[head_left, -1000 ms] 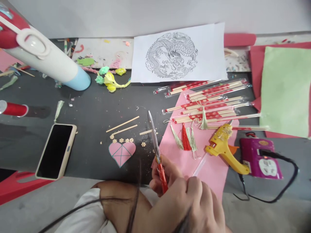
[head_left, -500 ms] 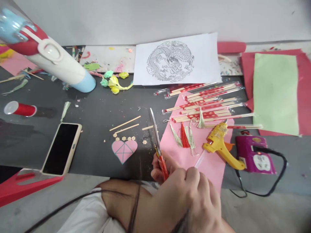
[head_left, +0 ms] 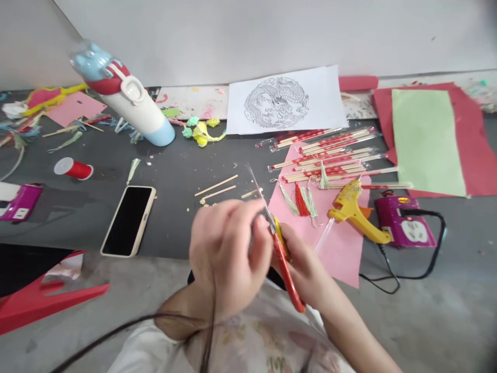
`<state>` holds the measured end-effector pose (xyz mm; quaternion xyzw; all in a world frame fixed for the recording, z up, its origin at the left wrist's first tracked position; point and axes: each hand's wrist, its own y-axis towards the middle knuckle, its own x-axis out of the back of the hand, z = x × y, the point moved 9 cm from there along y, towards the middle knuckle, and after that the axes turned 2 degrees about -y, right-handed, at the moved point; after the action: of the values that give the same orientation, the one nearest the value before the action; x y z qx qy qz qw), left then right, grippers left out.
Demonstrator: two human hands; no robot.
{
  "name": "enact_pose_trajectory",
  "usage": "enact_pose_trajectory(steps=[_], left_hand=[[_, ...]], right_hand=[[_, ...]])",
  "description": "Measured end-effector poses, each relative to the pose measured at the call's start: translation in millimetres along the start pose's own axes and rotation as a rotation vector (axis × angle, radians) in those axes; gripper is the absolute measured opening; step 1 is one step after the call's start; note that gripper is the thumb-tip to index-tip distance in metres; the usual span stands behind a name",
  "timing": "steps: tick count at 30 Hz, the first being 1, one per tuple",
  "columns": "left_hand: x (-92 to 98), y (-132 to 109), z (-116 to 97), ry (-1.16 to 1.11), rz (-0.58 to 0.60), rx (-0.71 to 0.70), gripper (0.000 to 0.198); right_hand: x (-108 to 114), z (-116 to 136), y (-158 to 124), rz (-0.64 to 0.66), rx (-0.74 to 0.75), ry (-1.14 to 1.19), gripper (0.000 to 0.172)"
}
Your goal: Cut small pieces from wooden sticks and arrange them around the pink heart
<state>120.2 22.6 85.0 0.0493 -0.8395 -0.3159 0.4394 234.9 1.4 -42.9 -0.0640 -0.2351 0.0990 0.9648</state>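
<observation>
Currently gripping red-handled scissors [head_left: 285, 269] in the right hand [head_left: 301, 254], with fingers wrapped round the handle and blades pointing forward. Holding the left hand [head_left: 221, 254] just left of the scissors, blurred, with fingers curled inward and thumb and forefinger close to the blades; impossible to tell whether touching them or pinching anything.

Just right of the scissors, seeing a pink sheet [head_left: 341, 264] on a dark table [head_left: 174, 228], partly covered by a yellow glue gun [head_left: 351, 210]. Farther right of the scissors, noting a purple socket box [head_left: 407, 230] with a black cord plugged in. Well left of the scissors, finding a phone [head_left: 128, 220] with a dark screen.

Near the scissors' tips, seeing thin wooden sticks [head_left: 216, 185] to the left, and to the right a red tassel [head_left: 301, 199] among pale green ones. Beyond the scissors and to the right, spotting wrapped chopsticks [head_left: 330, 158] lying side by side. Well left of the scissors, finding a spool of red thread [head_left: 79, 170] on its side.

Farthest beyond the scissors, seeing a dragon drawing [head_left: 277, 103] on white paper, with a bottle [head_left: 132, 114] far to the left and a pale green sheet [head_left: 425, 140] on red ones far to the right.
</observation>
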Motion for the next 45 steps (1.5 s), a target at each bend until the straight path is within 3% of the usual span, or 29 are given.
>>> enact_pose_trajectory(steps=[3, 7, 12, 18, 34, 40, 45], left_hand=[[-1.3, -6, 24, 0.073, -0.028, 0.032, 0.019], [-13.1, -18, 31, 0.042, 0.025, -0.059, 0.012], [-19.7, -29, 33, -0.081, 0.023, -0.141, 0.01], [-21.4, -36, 35, -0.154, -0.008, -0.182, 0.017], [-18.1, -43, 21, -0.084, 0.085, -0.272, 0.019], [-18.9, -45, 22, -0.063, 0.079, -0.292, 0.019], [-25.8, -44, 28, -0.045, 0.142, -0.268, 0.02]], right_hand=[[-1, -6, -9, 0.024, -0.045, -0.021, 0.015], [1, -4, -19, 0.022, 0.002, -0.149, 0.016], [5, 0, -27, -0.032, 0.032, -0.29, 0.017], [11, 5, -31, -0.124, 0.071, -0.446, 0.03], [5, 9, -36, -0.048, 0.129, -0.453, 0.029], [1, 0, -33, -0.01, 0.009, -0.389, 0.026], [-2, -9, -32, 0.023, -0.126, -0.332, 0.03]])
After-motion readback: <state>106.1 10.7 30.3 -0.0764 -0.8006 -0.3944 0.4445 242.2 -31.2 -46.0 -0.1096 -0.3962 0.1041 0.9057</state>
